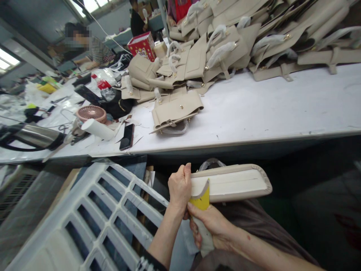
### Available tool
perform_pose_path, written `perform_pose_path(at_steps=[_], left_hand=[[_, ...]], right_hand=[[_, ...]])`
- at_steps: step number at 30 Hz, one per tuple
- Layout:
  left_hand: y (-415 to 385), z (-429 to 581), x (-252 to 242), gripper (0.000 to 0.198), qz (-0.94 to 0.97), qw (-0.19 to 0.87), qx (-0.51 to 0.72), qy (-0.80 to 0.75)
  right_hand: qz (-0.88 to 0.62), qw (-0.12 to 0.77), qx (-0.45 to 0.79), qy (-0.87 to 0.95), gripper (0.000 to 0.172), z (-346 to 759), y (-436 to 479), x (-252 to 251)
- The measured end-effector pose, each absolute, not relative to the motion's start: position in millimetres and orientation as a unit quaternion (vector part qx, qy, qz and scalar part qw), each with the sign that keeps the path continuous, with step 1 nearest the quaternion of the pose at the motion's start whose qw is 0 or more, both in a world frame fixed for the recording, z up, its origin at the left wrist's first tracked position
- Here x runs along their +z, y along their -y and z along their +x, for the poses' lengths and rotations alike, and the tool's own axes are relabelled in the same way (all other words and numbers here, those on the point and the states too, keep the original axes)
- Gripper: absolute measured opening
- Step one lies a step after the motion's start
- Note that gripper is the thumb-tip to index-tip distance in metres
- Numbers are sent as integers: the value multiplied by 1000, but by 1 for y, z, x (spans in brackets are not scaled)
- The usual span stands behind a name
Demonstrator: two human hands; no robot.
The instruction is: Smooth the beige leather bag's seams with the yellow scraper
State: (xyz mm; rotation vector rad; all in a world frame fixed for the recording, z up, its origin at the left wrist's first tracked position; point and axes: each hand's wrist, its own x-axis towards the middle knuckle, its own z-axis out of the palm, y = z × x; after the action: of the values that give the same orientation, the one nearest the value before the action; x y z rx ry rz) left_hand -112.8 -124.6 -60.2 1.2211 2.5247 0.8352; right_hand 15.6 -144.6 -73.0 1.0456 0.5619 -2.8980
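Observation:
My left hand [180, 186] is closed around the left end of a beige handbag [239, 183] held over my lap. A long white face of the bag, framed by a beige rim, is turned up toward me. Behind it shows a clear-wrapped handle [211, 163]. My right hand [213, 224] is wrapped round the pale handle of a yellow scraper-like tool [201, 202]. Its flat yellow end lies against the white face, close beside my left hand. The right fingers are partly hidden under the handle.
A white slatted plastic crate [113, 216] stands at my left. Across the white worktable [270, 109] lie many beige bags [177, 107], a phone [126, 136], a pink fan [91, 113] and a kettle [34, 136]. A co-worker [96, 51] sits at the far left.

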Motion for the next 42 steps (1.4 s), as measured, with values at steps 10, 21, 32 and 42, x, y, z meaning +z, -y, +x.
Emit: perform_pose_path(at_steps=[10,21,32,42], left_hand=[[110,-119,-57,59,369,209,405,-810],[175,-121,-70,73,346,415,507,-671],[172,-125,-76,72,313,382,458,-739],[158,-115,-83,66,571,57,256,-778]], right_hand=[[345,-37,-898,-271,64,41,127,-38],[532,-184,-269,-782,41,139,-161,-39],[462,-198,-104,-858,46,139,-140,-69],[282,-135,-168,-935,91,131,-6,-61]])
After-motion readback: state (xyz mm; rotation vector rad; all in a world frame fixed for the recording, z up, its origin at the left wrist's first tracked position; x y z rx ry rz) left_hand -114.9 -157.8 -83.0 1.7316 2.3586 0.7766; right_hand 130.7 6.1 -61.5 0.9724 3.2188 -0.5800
